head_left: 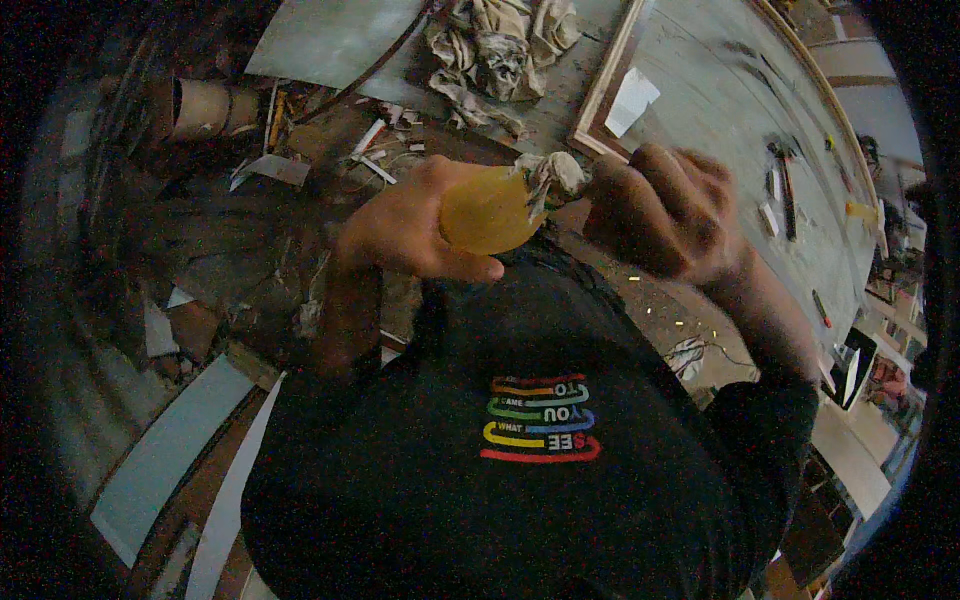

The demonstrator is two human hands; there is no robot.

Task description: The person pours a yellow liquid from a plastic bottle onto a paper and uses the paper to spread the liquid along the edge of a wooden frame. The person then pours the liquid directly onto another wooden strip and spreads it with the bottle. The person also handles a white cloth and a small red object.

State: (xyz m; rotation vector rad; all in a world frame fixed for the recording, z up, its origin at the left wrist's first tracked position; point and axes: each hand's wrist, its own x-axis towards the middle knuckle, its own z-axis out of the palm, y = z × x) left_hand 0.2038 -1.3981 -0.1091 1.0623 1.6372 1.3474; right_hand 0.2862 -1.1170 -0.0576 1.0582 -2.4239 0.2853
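Observation:
My left hand [405, 225] is wrapped round a rounded yellowish container [490, 212], its thumb stretched along the near side. The container lies tilted, its narrower end toward the right. Crumpled pale wrapping [552, 178], cloth or plastic, covers that end. Close beside the wrapped end, my right hand [665, 212] is closed in a fist with the fingers curled in. What the right fingers pinch, if anything, is hidden. Both hands are held up in front of my black shirt [400, 480].
Beyond the hands, a crumpled beige cloth [500, 55] lies on a surface. A wood-edged panel [690, 90] at right carries a white paper [632, 102] and several tools. Offcuts and scraps [385, 145] litter the left side. A cylinder-shaped container [205, 108] stands far left.

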